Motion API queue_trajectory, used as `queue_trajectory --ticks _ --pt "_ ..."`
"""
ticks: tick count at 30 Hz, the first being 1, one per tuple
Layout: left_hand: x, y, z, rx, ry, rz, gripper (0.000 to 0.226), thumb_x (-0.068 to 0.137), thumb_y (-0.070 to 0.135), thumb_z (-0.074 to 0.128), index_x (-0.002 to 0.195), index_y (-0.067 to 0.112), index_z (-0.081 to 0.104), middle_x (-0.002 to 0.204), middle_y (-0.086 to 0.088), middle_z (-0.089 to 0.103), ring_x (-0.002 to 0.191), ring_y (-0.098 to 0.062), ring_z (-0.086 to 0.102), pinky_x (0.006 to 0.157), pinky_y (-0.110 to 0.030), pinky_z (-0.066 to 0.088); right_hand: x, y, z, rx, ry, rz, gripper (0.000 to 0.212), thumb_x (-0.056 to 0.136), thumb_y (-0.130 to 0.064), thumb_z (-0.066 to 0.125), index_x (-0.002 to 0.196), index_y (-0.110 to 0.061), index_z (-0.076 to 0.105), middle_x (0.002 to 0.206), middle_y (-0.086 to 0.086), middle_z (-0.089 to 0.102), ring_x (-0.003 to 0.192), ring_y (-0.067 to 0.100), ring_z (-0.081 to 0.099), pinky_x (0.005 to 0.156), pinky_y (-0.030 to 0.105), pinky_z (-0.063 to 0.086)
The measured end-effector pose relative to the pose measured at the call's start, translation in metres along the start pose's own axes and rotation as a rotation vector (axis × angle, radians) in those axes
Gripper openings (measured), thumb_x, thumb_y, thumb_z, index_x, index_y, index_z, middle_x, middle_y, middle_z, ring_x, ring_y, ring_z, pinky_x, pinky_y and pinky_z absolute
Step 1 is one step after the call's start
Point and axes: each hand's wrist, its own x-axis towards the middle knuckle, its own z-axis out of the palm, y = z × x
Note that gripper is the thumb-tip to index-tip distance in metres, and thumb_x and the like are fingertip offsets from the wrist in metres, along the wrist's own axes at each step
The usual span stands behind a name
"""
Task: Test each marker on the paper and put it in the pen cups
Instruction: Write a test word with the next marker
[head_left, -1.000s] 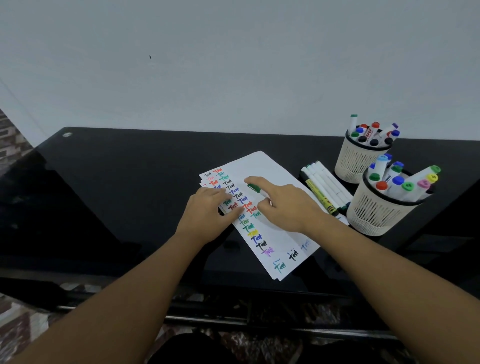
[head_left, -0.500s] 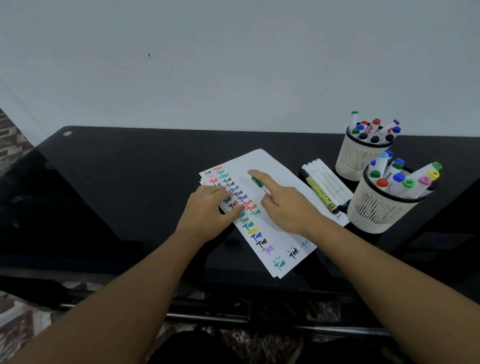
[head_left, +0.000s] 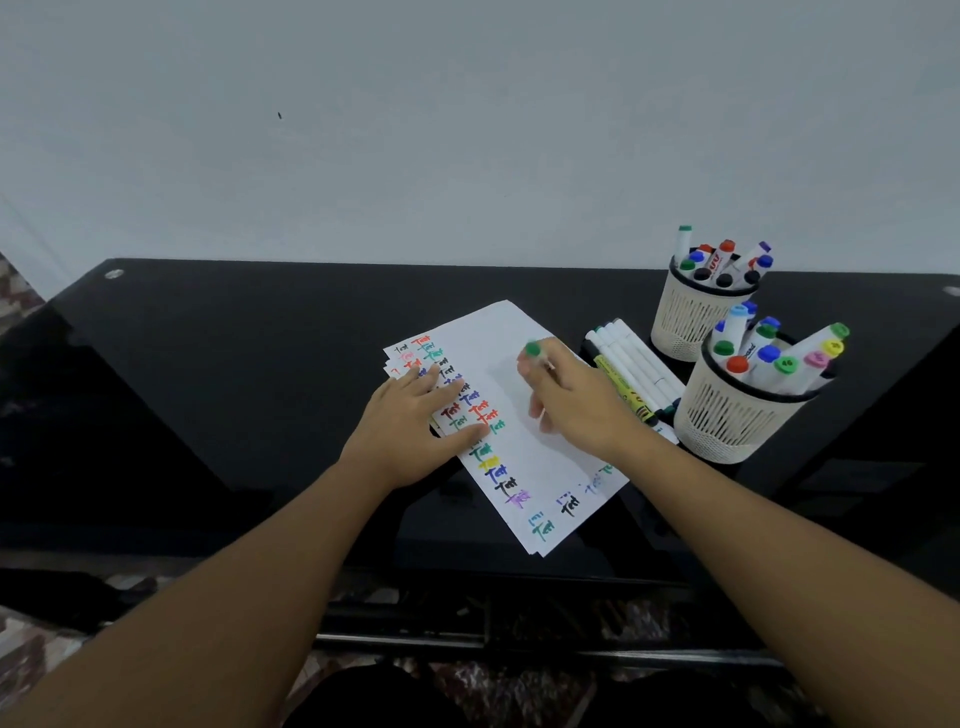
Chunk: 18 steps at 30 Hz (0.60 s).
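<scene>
White paper (head_left: 511, 447) covered in coloured test marks lies on the black table (head_left: 249, 364). My left hand (head_left: 415, 431) presses flat on its left edge. My right hand (head_left: 576, 405) pinches a green-capped marker (head_left: 535, 352), lifted above the paper's right side with the cap pointing away from me. Two white mesh pen cups stand at the right: the near cup (head_left: 727, 415) and the far cup (head_left: 691, 317), both holding several markers.
Several loose white markers and a yellow one (head_left: 628, 379) lie between the paper and the cups. A pale wall rises behind the table. The table's front edge is near my forearms.
My right hand has risen from the paper and shifted right, tilting the green marker upward. My left hand stays pressed on the paper.
</scene>
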Motion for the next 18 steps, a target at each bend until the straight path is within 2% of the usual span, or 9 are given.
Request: queue_trajectory --ticks 2,4,6,8,10,15,18 --pt "0.0 0.0 -0.001 0.005 -0.005 -0.004 0.083 0.084 0.084 0.045 0.154 0.04 0.038 0.167 0.003 0.021 0.156 -0.016 0.01 0.127 -0.043 0.008 -0.001 -0.001 -0.002 -0.069 0.067 -0.005 0.03 0.107 -0.05 0.044 0.11 -0.027 0.063 0.076 -0.001 0.062 0.061 0.009 0.052 0.064 0.031 0.045" --pt "0.0 0.0 -0.001 0.011 -0.008 -0.001 0.083 0.084 0.085 0.044 0.154 0.039 0.038 0.167 0.002 0.021 0.156 -0.016 0.011 0.127 -0.042 0.008 -0.001 -0.003 -0.005 -0.149 0.133 -0.041 0.031 0.107 -0.047 0.046 0.105 -0.022 0.065 0.078 -0.003 0.066 0.061 0.007 0.051 0.064 0.036 0.046" --pt "-0.001 0.0 -0.001 0.001 -0.013 -0.005 0.084 0.083 0.085 0.044 0.154 0.039 0.039 0.167 0.003 0.021 0.156 -0.015 0.011 0.126 -0.042 0.007 0.0 -0.007 -0.011 -0.158 0.163 -0.067 0.02 0.106 -0.039 0.05 0.113 -0.021 0.056 0.083 -0.008 0.068 0.067 0.006 0.058 0.063 0.032 0.046" --pt "-0.002 0.0 -0.001 -0.01 -0.017 -0.009 0.085 0.082 0.086 0.044 0.154 0.04 0.039 0.167 0.004 0.021 0.156 -0.015 0.01 0.126 -0.041 0.007 -0.001 -0.014 -0.022 -0.165 0.201 -0.087 0.022 0.105 -0.035 0.054 0.119 -0.02 0.047 0.083 -0.013 0.063 0.072 0.006 0.06 0.062 0.027 0.046" --pt "-0.002 0.001 -0.002 -0.014 -0.023 -0.015 0.087 0.081 0.087 0.043 0.153 0.04 0.039 0.167 0.005 0.021 0.156 -0.014 0.01 0.126 -0.041 0.007 0.0 -0.023 -0.037 -0.186 0.26 -0.132 0.024 0.103 -0.035 0.059 0.117 -0.018 0.049 0.083 -0.015 0.061 0.075 0.004 0.06 0.063 0.026 0.044" --pt "-0.003 0.001 -0.002 -0.027 -0.024 -0.017 0.085 0.081 0.086 0.045 0.153 0.04 0.039 0.167 0.006 0.02 0.156 -0.013 0.009 0.127 -0.041 0.007 0.008 -0.047 -0.079 -0.252 0.374 -0.167 0.025 0.104 -0.035 0.058 0.116 -0.014 0.058 0.091 -0.007 0.069 0.084 0.013 0.066 0.079 0.037 0.054" --pt "-0.003 0.001 -0.003 -0.032 -0.033 -0.017 0.086 0.081 0.086 0.045 0.153 0.04 0.039 0.167 0.006 0.02 0.156 -0.014 0.01 0.127 -0.042 0.008 0.013 -0.058 -0.109 -0.297 0.462 -0.136 0.027 0.105 -0.035 0.056 0.118 -0.012 0.057 0.095 -0.001 0.07 0.087 0.019 0.066 0.079 0.04 0.053"
